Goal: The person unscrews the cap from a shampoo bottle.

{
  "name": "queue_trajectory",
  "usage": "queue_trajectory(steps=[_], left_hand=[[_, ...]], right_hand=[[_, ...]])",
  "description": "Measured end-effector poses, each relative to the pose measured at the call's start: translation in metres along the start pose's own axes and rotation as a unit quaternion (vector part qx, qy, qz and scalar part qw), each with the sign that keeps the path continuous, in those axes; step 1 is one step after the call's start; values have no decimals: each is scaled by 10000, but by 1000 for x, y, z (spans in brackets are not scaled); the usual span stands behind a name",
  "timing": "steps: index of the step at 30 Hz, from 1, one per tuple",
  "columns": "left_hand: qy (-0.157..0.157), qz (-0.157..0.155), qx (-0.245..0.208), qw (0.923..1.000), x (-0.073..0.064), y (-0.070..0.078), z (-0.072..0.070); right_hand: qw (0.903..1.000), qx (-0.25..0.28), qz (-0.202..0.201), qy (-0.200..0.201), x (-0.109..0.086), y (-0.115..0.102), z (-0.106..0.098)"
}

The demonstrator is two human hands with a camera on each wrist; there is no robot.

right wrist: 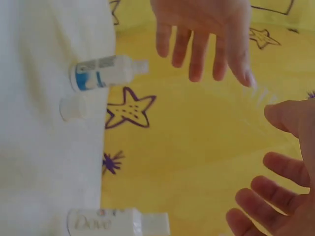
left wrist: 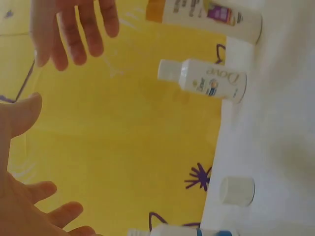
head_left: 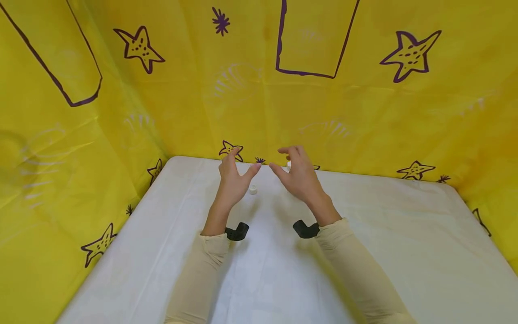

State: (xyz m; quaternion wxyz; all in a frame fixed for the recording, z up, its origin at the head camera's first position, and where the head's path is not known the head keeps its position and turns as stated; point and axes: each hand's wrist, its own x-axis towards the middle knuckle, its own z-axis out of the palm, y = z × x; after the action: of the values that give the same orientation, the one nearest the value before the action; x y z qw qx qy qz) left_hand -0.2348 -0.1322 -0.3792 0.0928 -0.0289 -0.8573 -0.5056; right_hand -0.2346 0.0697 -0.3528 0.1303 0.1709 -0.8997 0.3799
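We see the left hand (head_left: 234,182) and right hand (head_left: 302,179) raised, empty, fingers loosely extended. Below and between them, a white cap (head_left: 252,190) rests on the worktop (head_left: 275,279). Beyond the left hand stands a blue-labelled bottle (right wrist: 102,73); beyond the right, a Dove bottle (left wrist: 214,81) and an orange-capped bottle (left wrist: 204,15).

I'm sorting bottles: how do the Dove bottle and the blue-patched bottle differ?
The Dove bottle has a white cap on; the blue-patched bottle shows a bare, narrow neck. The Dove bottle carries large Dove lettering, while the blue-patched bottle has a blue patch near its base. Both are mostly white and stand upright on the table.
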Motion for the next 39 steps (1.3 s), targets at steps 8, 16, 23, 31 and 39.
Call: queue_trajectory(steps=[8,16,23,31,39], left_hand=[[-702,433,404,9958,-11,12,31],[-1342,499,360,9890,-19,15,64],[-1529,459,122,9871,-18,16,81],[-1397,461,-179,9890,-10,15,101],[-1436,340,-247,9887,-1,15,121]], right_hand=[[9994,101,133,311,-14,22,-26],[9980,177,472,369,-24,44,-37],[9973,235,606,342,-27,57,-39],[9952,581,755,216,-29,64,-41],[9938,677,861,194,-30,72,-39]])
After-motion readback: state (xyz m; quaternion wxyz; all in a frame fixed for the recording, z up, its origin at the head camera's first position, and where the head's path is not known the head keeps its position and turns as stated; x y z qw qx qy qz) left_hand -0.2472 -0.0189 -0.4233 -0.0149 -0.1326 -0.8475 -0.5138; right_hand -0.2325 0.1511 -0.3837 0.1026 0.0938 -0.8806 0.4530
